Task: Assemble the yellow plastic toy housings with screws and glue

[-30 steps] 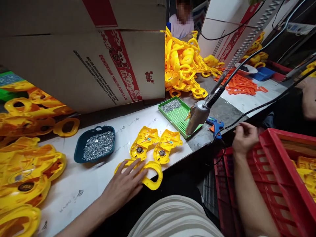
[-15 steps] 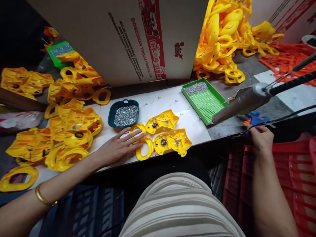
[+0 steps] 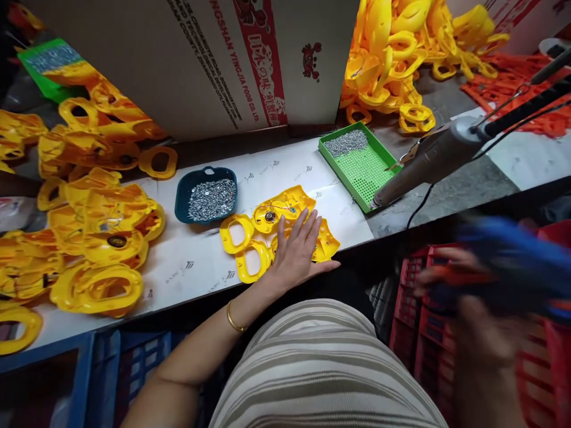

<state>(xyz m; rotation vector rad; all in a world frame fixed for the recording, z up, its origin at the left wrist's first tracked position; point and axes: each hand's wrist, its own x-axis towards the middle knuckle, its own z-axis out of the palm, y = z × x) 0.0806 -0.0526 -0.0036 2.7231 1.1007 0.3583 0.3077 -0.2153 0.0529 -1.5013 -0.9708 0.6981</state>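
My left hand [image 3: 297, 246] lies flat with fingers spread over the nearer yellow plastic shell [image 3: 328, 242], covering much of it. Just behind is a second yellow shell [image 3: 285, 202] with wires and a small round part inside. Two yellow rings, one farther [image 3: 236, 233] and one nearer [image 3: 254, 261], sit left of the shells. On the right, my right hand [image 3: 482, 321] is closed round a blue and orange object [image 3: 508, 267] above the red crate; motion blur hides its kind.
A dark teal tray [image 3: 181, 202] and a green tray [image 3: 388, 163] hold small metal pieces. A grey-brown tool [image 3: 419, 160] leans over the green tray. Yellow parts [image 3: 102, 220] pile up at left. A carton [image 3: 187, 89] stands behind; a red crate [image 3: 432, 321] is below right.
My left hand has moved right from the rings onto the nearer shell. My right hand has lifted the blue and orange object off the table edge and brought it nearer.
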